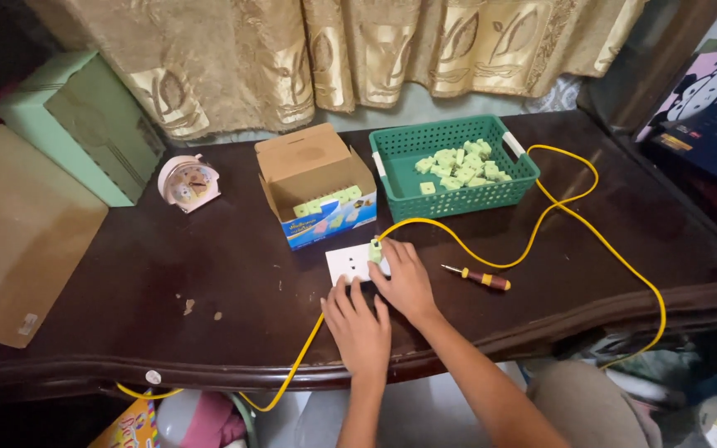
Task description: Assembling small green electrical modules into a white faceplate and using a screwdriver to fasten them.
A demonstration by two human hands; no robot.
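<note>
A white square switch plate (347, 261) lies flat on the dark wooden table (209, 274). My right hand (406, 280) rests on its right side, fingers pinching a small light-green part (374, 250) at the plate's top right corner. My left hand (358, 325) lies flat just below the plate, its fingertips touching the plate's near edge. A yellow cable (491, 257) runs from the green part, loops past the basket and hangs off the table's front edge.
A green plastic basket (392, 174) holds several light-green parts (460, 166). An open cardboard box (315, 178) holds more of them. A red-and-yellow screwdriver (479, 276) lies right of my hands. A small pink clock (187, 182), a green box (85, 120) and cardboard (18, 232) stand left.
</note>
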